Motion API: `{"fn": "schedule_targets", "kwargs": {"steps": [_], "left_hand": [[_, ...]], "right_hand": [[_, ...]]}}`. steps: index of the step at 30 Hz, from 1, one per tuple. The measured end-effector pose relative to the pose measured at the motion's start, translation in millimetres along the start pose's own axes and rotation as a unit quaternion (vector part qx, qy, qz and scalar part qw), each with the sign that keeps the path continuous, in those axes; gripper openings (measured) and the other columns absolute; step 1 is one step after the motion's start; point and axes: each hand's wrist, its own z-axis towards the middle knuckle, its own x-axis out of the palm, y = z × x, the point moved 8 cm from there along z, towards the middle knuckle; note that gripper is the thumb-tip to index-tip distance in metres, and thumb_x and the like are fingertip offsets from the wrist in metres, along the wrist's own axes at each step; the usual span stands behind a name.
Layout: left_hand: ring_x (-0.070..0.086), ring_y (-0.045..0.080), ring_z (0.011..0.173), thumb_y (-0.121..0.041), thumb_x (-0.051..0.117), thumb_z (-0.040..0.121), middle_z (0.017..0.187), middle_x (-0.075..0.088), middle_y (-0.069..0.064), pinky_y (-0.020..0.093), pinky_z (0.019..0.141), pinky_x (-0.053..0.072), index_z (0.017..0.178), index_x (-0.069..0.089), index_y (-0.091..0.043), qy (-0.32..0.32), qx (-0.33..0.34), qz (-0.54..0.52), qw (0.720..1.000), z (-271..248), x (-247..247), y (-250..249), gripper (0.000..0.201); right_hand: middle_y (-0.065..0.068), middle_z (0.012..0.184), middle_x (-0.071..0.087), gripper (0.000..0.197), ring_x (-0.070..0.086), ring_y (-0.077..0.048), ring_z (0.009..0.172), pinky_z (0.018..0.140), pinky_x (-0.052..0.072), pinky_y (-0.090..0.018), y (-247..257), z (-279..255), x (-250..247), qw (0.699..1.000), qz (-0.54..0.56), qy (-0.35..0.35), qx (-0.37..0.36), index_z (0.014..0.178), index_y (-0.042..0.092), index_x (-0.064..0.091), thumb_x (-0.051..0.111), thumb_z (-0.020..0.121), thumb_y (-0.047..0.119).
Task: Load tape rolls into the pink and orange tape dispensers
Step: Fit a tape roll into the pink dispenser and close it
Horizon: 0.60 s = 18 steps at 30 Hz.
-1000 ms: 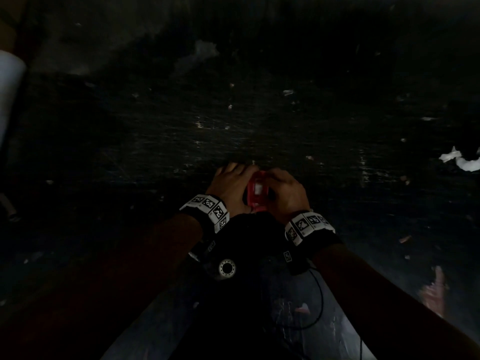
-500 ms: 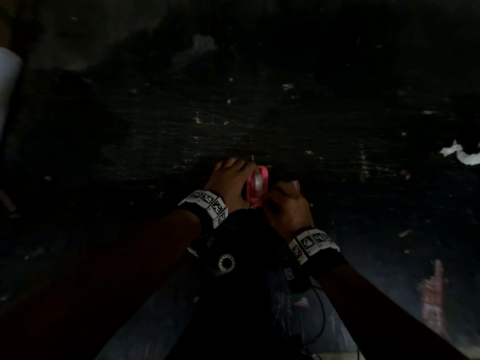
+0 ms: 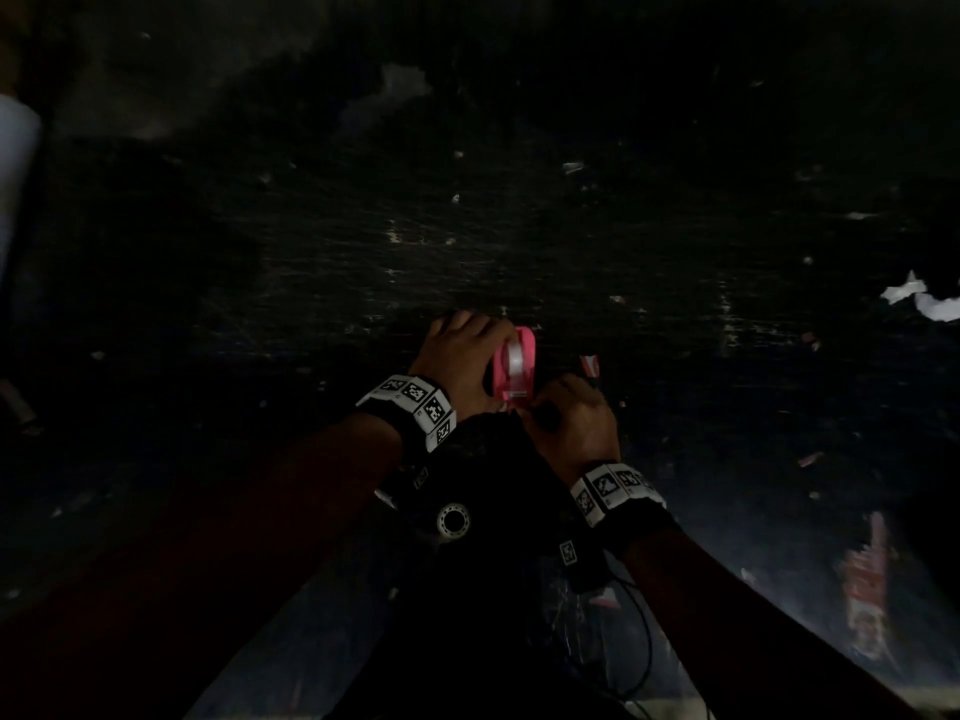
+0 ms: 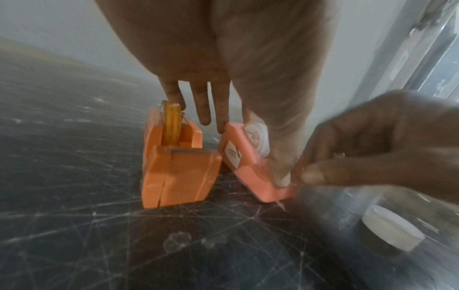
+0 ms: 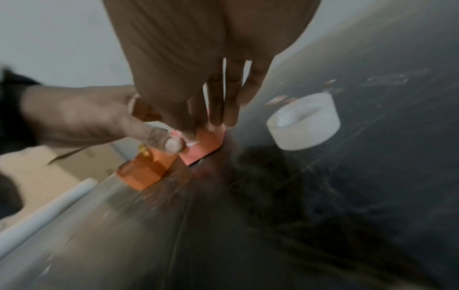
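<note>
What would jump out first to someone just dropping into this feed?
The pink dispenser, tilted on the scratched dark table with a clear roll in it; the left hand steadies it while the right hand pinches at its front end. Right beside it on the left stands the orange dispenser, upright with a yellow roll seated. A white tub sits off to the right.

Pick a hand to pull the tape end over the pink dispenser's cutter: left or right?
Right hand: probably, its fingers are already at the pink dispenser's cutter end. The left hand steadies the body, thumb by the clear roll.
</note>
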Motion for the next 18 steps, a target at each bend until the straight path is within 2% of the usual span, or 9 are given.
{"fn": "schedule_targets", "kwargs": {"steps": [2, 5, 8, 12, 15, 18], "left_hand": [[0.037, 0.025, 0.136, -0.058, 0.081, 0.061, 0.145, 0.047, 0.0, 0.045, 0.109, 0.028, 0.142, 0.039, -0.026, -0.001, -0.001, -0.001, 1.0, 0.6, 0.0, 0.3, 0.096], [0.036, 0.024, 0.136, -0.059, 0.081, 0.061, 0.145, 0.047, -0.001, 0.045, 0.11, 0.028, 0.142, 0.039, -0.026, 0.0, 0.0, -0.006, 1.0, 1.2, 0.0, 0.4, 0.096], [0.035, 0.024, 0.137, -0.06, 0.082, 0.058, 0.147, 0.041, -0.001, 0.046, 0.111, 0.029, 0.143, 0.037, -0.029, 0.011, 0.01, -0.015, 1.0, -0.1, 0.3, 1.1, 0.101], [0.034, 0.026, 0.138, -0.067, 0.083, 0.047, 0.153, 0.029, -0.002, 0.052, 0.11, 0.034, 0.15, 0.026, -0.035, -0.009, -0.019, -0.051, 0.998, -9.8, -10.2, 21.2, 0.122], [0.035, 0.028, 0.138, -0.069, 0.085, 0.043, 0.153, 0.028, -0.001, 0.052, 0.11, 0.038, 0.151, 0.021, -0.035, 0.004, -0.041, -0.045, 0.998, -20.6, -12.1, 47.8, 0.131], [0.034, 0.027, 0.14, -0.062, 0.09, 0.042, 0.152, 0.028, 0.001, 0.05, 0.113, 0.036, 0.152, 0.019, -0.03, 0.047, -0.039, -0.052, 0.997, -27.7, -4.9, 64.3, 0.134]], "right_hand": [[0.002, 0.086, 0.064, 0.024, 0.063, -0.023, 0.081, 0.071, 0.052, -0.039, -4.0, 8.7, 2.7, 1.0, 0.006, 0.013, 0.026, 0.081, 0.021, 0.062, 0.074, 0.077, 0.041], [-0.002, 0.096, 0.067, 0.024, 0.064, -0.024, 0.089, 0.078, 0.052, -0.034, -1.7, 16.2, 5.1, 1.0, 0.001, 0.03, 0.007, 0.091, 0.019, 0.071, 0.073, 0.078, 0.039], [-0.007, 0.095, 0.069, 0.02, 0.065, -0.028, 0.087, 0.078, 0.048, -0.03, -0.1, 18.7, 3.6, 0.999, -0.003, 0.026, -0.018, 0.091, 0.015, 0.077, 0.08, 0.077, 0.029], [-0.008, 0.098, 0.069, 0.021, 0.065, -0.029, 0.091, 0.08, 0.054, -0.039, 1.1, 20.7, 3.2, 0.999, -0.012, 0.04, -0.025, 0.092, 0.016, 0.077, 0.079, 0.075, 0.027], [-0.006, 0.098, 0.07, 0.019, 0.065, -0.028, 0.093, 0.081, 0.051, -0.034, 4.2, 19.6, 0.1, 0.999, -0.012, 0.035, -0.02, 0.091, 0.016, 0.076, 0.081, 0.073, 0.023], [-0.004, 0.1, 0.069, 0.019, 0.063, -0.026, 0.096, 0.081, 0.048, -0.031, 4.2, 19.2, -0.8, 0.999, -0.012, 0.033, -0.007, 0.091, 0.018, 0.076, 0.08, 0.076, 0.029]]}}
